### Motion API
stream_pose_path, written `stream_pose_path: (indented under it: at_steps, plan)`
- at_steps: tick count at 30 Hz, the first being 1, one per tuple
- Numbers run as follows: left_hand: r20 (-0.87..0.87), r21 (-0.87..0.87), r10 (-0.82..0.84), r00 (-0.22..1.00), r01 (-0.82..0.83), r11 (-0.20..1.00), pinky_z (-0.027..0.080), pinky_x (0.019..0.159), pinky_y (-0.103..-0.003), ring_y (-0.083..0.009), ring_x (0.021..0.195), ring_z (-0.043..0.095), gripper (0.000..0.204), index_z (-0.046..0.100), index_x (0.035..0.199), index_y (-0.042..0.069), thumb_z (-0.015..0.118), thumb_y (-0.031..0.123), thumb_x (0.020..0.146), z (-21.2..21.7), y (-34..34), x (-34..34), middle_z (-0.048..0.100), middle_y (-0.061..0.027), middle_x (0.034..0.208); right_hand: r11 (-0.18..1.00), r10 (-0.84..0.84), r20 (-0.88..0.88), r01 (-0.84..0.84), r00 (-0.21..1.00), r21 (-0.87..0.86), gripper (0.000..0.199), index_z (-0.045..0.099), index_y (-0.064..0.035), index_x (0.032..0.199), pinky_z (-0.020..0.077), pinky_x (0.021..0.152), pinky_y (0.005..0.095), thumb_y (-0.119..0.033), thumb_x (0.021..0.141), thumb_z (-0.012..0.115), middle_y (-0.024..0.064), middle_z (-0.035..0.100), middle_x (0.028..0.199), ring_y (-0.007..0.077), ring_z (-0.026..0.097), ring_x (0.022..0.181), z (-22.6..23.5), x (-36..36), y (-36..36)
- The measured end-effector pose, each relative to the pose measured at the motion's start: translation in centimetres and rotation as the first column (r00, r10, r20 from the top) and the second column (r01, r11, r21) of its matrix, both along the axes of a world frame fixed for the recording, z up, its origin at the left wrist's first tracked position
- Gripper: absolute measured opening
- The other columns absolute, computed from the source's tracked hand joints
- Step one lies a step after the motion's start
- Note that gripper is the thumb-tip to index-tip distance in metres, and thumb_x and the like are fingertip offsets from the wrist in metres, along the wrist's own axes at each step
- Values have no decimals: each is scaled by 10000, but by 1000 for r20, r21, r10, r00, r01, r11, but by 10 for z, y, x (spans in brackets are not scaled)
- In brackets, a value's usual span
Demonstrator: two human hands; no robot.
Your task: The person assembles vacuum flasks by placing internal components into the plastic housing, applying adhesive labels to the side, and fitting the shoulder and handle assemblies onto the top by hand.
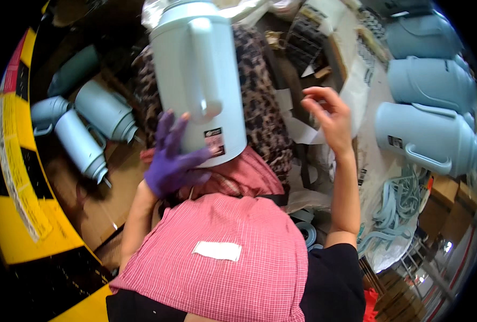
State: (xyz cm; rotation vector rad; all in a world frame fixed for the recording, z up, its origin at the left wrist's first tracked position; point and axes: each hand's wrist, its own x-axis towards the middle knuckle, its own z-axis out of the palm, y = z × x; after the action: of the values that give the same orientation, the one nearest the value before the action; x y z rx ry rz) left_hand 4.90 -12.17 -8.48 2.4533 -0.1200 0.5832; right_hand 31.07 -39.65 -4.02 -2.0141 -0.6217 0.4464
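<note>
A large light-blue vacuum jug [169,70] lies across my lap, its handle facing up and its base toward me. A small dark-and-pink label [214,142] is on its side near the base. My left hand [174,155], in a purple glove, rests against the jug's lower side with fingers spread, beside the label. My bare right hand [331,115] is raised to the right of the jug, apart from it. Its fingers are half curled with a gap to the thumb, and I see nothing in them. A pink checked apron [222,225] covers my front.
Several light-blue jugs [426,131] lie along the right side, with a heap of pale-blue straps [391,206] below them. More jugs [80,142] lie on cardboard [77,214] at the left. A yellow-and-black striped edge [29,231] runs along the far left.
</note>
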Motion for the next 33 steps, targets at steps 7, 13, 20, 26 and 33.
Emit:
stream_pose_path:
  at_steps: [7, 13, 20, 26, 33]
  plan:
    - [68, -672, 296, 953, -176, 719, 370, 1166, -354, -221, 1336, 518, 446, 430, 1491, -38, 438, 144, 1083, -1, 136, 151, 540, -156, 1458, 961, -201, 731, 277, 652, 17, 201, 743, -67, 1130, 463, 999, 352, -141, 954, 683, 84, 706, 1185, 253, 624, 1147, -24, 160, -130]
    - [-136, -554, -182, 974, 78, 829, 378, 1127, -329, -240, 1308, 528, 354, 590, 1337, -39, 508, 151, 1050, -9, 181, 206, 595, -159, 1378, 928, -260, 571, 364, 779, -74, 216, 787, -121, 1079, 476, 976, 339, -181, 873, 764, 28, 704, 1219, 222, 613, 1123, -63, 201, -144]
    - [-248, -407, -240, 938, 124, 905, 394, 1124, -350, -150, 1018, 621, 284, 612, 1174, -21, 609, 169, 963, 115, 194, 160, 666, -77, 1119, 891, -375, 657, 449, 654, 61, 146, 786, -62, 990, 540, 774, 277, -92, 848, 775, 62, 764, 976, 187, 718, 842, -54, 184, -122]
    - [-212, -453, -47, 976, -56, 890, 518, 919, -264, -111, 1027, 632, 326, 640, 1302, -25, 619, 133, 1018, 69, 169, 169, 702, -64, 1136, 909, -223, 823, 416, 522, -18, 88, 783, -44, 908, 500, 945, 341, -52, 821, 798, 56, 739, 1102, 224, 664, 1065, -4, 104, -83]
    - [193, -743, 338, 921, -88, 663, 481, 908, -257, -146, 995, 633, 350, 670, 1164, -14, 550, 300, 1070, 1, 130, 205, 698, -86, 1103, 787, -193, -273, 315, 942, 531, 98, 764, 10, 884, 434, 967, 307, 45, 797, 790, 97, 616, 1191, 187, 573, 1103, 22, -28, 22]
